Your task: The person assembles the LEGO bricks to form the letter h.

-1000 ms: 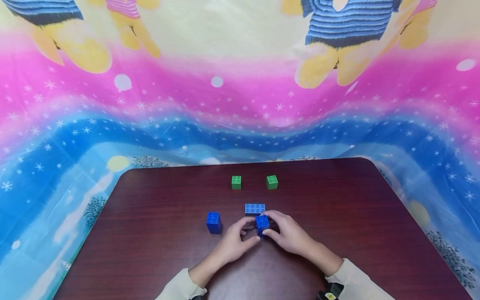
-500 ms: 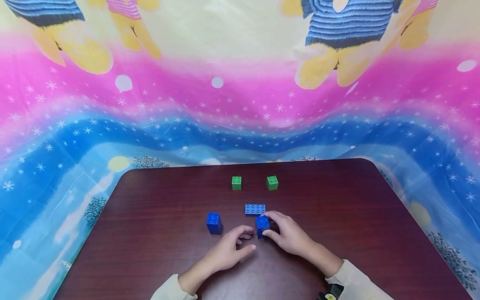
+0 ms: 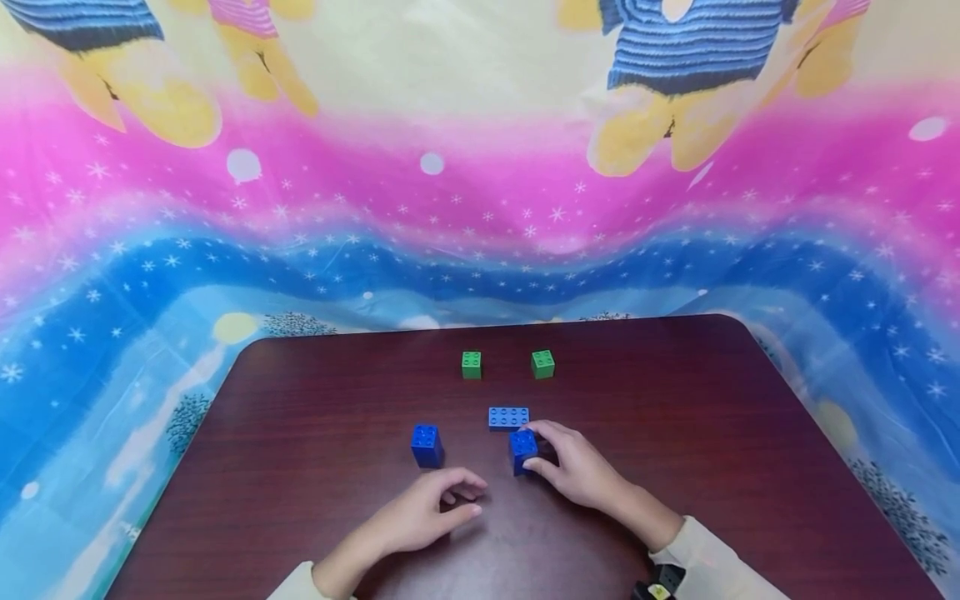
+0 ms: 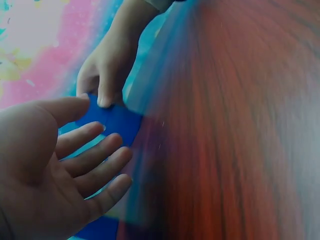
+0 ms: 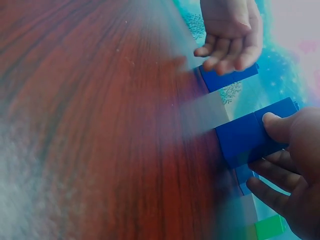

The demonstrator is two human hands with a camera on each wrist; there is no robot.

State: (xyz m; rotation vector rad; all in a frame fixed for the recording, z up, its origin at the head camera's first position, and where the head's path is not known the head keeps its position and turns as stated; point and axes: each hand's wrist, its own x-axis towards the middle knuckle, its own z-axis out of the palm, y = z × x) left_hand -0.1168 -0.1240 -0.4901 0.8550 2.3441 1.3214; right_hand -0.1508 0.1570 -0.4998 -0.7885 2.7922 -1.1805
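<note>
On the table point(image 3: 225, 479), the right hand point(image 3: 581, 471) pinches a blue tower point(image 3: 521, 442); the left hand point(image 3: 420, 512), spread nearer the left edge, could topple a 2nd tower point(image 3: 427, 450) by brushing it.

Your head view is bright and evenly lit, with a soft sheen on the near table point(image 3: 525, 554) and a faint shadow beneath your left hand point(image 3: 416, 512). Your left wrist view is dimmer; your right one washes out the cloth point(image 5: 300, 37).

The right hand point(image 3: 577, 468) hides part of its blue stack point(image 3: 521, 448); both sleeves point(image 3: 716, 560) (head view) run off the bottom edge.
</note>
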